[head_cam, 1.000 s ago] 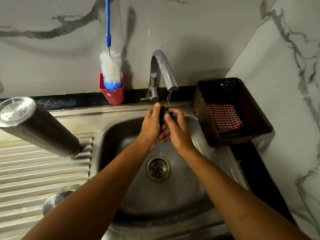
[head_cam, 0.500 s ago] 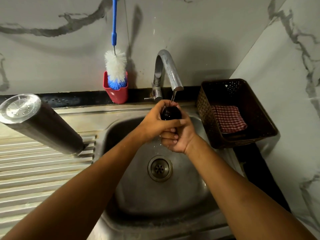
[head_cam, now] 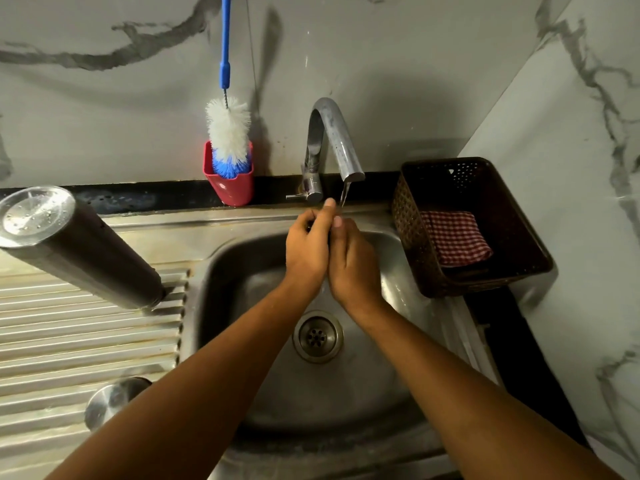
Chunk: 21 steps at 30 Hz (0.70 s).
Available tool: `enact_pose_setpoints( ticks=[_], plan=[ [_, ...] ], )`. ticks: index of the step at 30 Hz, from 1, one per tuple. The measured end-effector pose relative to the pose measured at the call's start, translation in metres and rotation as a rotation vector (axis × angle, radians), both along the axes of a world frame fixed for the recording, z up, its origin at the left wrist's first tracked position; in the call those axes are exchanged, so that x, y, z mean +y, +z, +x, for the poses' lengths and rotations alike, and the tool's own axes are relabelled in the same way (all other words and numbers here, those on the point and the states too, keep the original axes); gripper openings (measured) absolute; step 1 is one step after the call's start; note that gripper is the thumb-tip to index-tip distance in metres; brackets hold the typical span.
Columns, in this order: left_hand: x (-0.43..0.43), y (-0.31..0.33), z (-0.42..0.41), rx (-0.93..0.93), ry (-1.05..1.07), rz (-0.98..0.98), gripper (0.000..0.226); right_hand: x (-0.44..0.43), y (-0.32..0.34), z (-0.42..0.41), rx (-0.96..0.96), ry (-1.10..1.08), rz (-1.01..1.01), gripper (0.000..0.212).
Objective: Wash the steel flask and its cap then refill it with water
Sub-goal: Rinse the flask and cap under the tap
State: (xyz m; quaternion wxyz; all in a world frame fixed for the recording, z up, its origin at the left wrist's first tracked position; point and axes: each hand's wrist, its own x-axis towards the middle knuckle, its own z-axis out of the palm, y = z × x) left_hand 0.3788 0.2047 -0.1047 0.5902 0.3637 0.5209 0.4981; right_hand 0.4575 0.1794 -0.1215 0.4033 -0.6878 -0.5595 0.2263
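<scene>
Marble-look wall [head_cam: 381, 64] at the back, steel sink [head_cam: 346, 393] below it, ribbed drainboard [head_cam: 69, 341] to its left. Flask [head_cam: 86, 258] stands on the drainboard near the basin edge: dark body, closed steel end up, water drops on that end. Nothing touching it. Tap [head_cam: 332, 133] is running, with a thin stream [head_cam: 344, 194] falling from the spout just beyond the fingertips. Both hands are over the basin under the spout, pressed side to side. Left hand [head_cam: 306, 251]: fingers curled in, clamped on the cap [head_cam: 309, 226], of which only a dark sliver shows in the gap; one digit points up toward the stream. Right hand [head_cam: 353, 265]: seen from the back, fingers close together, tips hidden behind the left hand, so can't tell whether they grip the cap or just press on it. Drain [head_cam: 318, 336] sits directly below the wrists. Bottle brush [head_cam: 228, 133], blue handle, stands head-down in a red cup [head_cam: 230, 188] on the back ledge left of the tap. Brown basket [head_cam: 519, 237] sits right of the basin, red checked cloth [head_cam: 453, 237] folded inside. Round steel disc [head_cam: 110, 401] lies on the drainboard near the left forearm.
</scene>
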Motion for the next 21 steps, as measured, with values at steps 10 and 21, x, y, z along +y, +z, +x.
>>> enact_pose_setpoints(
  ticks=[10,21],
  plan=[
    [0.012,-0.007,-0.017,-0.127,-0.134,-0.254,0.049,0.012,0.007,0.014,0.522,0.148,-0.250,0.028],
    [-0.007,-0.033,-0.022,0.434,-0.105,0.182,0.036,0.014,0.018,0.003,0.371,0.048,-0.397,0.046]
  ],
)
